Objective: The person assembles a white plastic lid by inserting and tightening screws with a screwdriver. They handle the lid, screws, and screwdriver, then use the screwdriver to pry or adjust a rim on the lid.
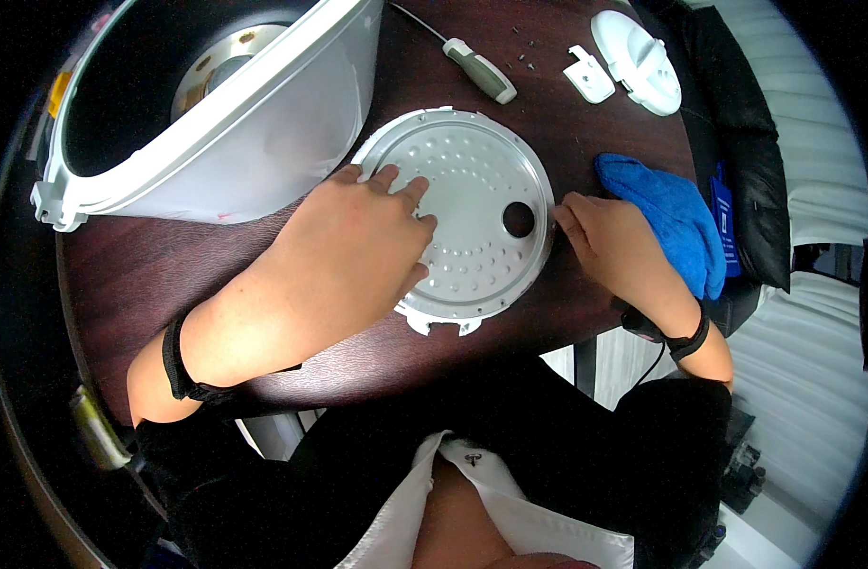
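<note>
A round rice cooker lid [462, 180] lies flat on the table with its silver inner plate facing up. Raised dimples cover the plate, a round dark hole shows near its right side, and a white hinge edge sticks out at the near side. Across the plate's left part rests my left hand [358, 237], open, its fingers spread on the metal. At the lid's right rim is my right hand [614, 237], its fingertips closed together in a pinch; what is between them, if anything, I cannot make out.
The white rice cooker body [254, 152] stands open at the upper left. Beyond the lid lie a screwdriver [481, 71], several small screws [522, 59], a small white plastic piece [590, 78] and a white oval cover [638, 62]. A blue cloth [666, 213] sits at the right edge.
</note>
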Demonstrator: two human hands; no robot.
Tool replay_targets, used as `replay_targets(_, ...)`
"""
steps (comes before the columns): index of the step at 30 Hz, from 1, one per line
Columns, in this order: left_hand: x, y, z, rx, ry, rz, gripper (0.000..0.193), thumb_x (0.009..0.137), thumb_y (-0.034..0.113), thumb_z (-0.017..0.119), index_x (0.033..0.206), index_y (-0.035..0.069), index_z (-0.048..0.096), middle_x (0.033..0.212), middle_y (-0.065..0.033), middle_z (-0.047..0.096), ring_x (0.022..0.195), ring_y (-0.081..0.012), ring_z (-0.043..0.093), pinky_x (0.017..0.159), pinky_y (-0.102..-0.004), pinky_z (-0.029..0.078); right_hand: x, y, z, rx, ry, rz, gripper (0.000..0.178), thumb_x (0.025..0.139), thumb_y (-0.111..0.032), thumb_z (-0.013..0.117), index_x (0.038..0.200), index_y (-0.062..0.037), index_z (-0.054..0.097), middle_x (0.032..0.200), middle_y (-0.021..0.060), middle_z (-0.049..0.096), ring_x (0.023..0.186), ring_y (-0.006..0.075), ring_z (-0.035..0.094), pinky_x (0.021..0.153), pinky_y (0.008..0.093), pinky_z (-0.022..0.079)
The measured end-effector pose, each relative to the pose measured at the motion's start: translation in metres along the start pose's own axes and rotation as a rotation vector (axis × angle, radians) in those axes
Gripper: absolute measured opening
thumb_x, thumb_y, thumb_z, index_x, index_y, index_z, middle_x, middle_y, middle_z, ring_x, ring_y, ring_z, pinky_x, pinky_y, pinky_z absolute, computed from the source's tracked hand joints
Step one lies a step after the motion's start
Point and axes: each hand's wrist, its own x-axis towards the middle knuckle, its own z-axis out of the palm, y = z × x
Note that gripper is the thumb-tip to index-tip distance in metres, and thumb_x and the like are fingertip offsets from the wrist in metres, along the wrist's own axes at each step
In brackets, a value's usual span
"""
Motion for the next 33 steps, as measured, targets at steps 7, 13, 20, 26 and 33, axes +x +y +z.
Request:
replay_targets(7,0.000,0.000,0.000,-0.001,-0.010,-0.005,0.034,0.085,0.023,0.065,0.113,0.005,0.064,0.130,-0.0177,0.056,0.123,-0.0327,0.052,0.103,-0.0416,0.042,0.000,-0.002,-0.018,0.031,-0.077,-0.144,0.015,0.090,-0.016,0.058,0.085,-0.0021,0.055,0.075,0.0178,0.060,0.069,0.0385,0.060,0.059,0.0456,0.047)
replay_targets(13,0.001,0.000,-0.001,-0.010,-0.021,-0.007,0.034,0.085,0.023,0.065,0.114,0.005,0.064,0.130,-0.0179,0.056,0.123,-0.0329,0.052,0.103,-0.0422,0.042,0.001,0.001,-0.015,0.010,-0.086,-0.201,0.011,0.085,-0.011,0.061,0.089,-0.0027,0.055,0.078,0.0160,0.061,0.069,0.0371,0.060,0.059,0.0438,0.046)
replay_targets(20,0.000,0.001,0.000,0.012,-0.028,-0.011,0.034,0.085,0.023,0.065,0.114,0.006,0.065,0.130,-0.0176,0.056,0.123,-0.0330,0.052,0.105,-0.0427,0.040,0.007,0.000,-0.014,0.040,-0.102,-0.199,0.012,0.087,-0.014,0.058,0.088,-0.0029,0.054,0.079,0.0186,0.061,0.072,0.0401,0.061,0.062,0.0479,0.049)
replay_targets(26,0.004,0.002,-0.003,0.001,-0.066,-0.027,0.034,0.085,0.023,0.065,0.114,0.006,0.065,0.130,-0.0175,0.056,0.124,-0.0328,0.051,0.105,-0.0432,0.040,0.008,0.003,-0.006,0.007,-0.111,-0.134,0.015,0.089,-0.017,0.057,0.086,-0.0024,0.056,0.075,0.0197,0.061,0.070,0.0402,0.061,0.061,0.0482,0.049)
replay_targets(33,0.003,0.003,-0.002,0.008,-0.045,-0.029,0.034,0.084,0.023,0.065,0.114,0.006,0.065,0.131,-0.0174,0.056,0.123,-0.0328,0.052,0.105,-0.0430,0.041,0.006,0.006,-0.007,0.013,-0.110,-0.002,0.022,0.091,-0.020,0.056,0.079,-0.0014,0.060,0.072,0.0207,0.060,0.069,0.0405,0.060,0.061,0.0478,0.049)
